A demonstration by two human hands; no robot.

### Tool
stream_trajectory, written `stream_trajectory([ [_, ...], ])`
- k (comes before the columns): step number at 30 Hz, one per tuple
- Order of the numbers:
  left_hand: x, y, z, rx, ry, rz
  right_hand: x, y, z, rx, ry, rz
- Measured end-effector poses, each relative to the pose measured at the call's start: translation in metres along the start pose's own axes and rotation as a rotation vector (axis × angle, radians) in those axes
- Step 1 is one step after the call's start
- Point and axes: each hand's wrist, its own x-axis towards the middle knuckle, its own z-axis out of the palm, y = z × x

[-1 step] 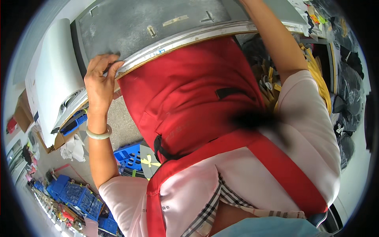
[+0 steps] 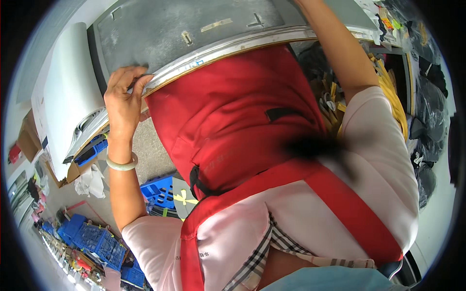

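My left hand (image 2: pixel 122 99) rests at the near edge of a worktable. Its fingers are curled and its thumb lies along the pale metal rim (image 2: pixel 228 46); whatever may be between the fingertips is hidden. Beside the fingers lies a dark grey, scuffed board (image 2: pixel 155 31) with pale tape strips and small marks on it. My right forearm (image 2: pixel 340 41) reaches across the rim and leaves the view at the top, so the right hand is out of sight.
Left of the board lies a large roll of white sheet (image 2: pixel 70 82). Blue crates (image 2: pixel 99 242) stand lower left, and another blue basket (image 2: pixel 158 191) is on the floor near me. Yellow strips (image 2: pixel 388 89) and dark bagged items (image 2: pixel 427 111) are at the right. My red apron (image 2: pixel 233 116) touches the table edge.
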Motion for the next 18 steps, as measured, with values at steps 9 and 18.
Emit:
stream_trajectory([
  [9, 0.022, 0.023, 0.002, 0.061, -0.077, 0.034, 0.001, 0.019, 0.000, -0.203, 0.078, -0.133],
  [18, 0.105, 0.055, 0.071, 0.054, 0.025, 0.206, -0.010, 0.008, -0.001, -0.076, 0.071, -0.022],
])
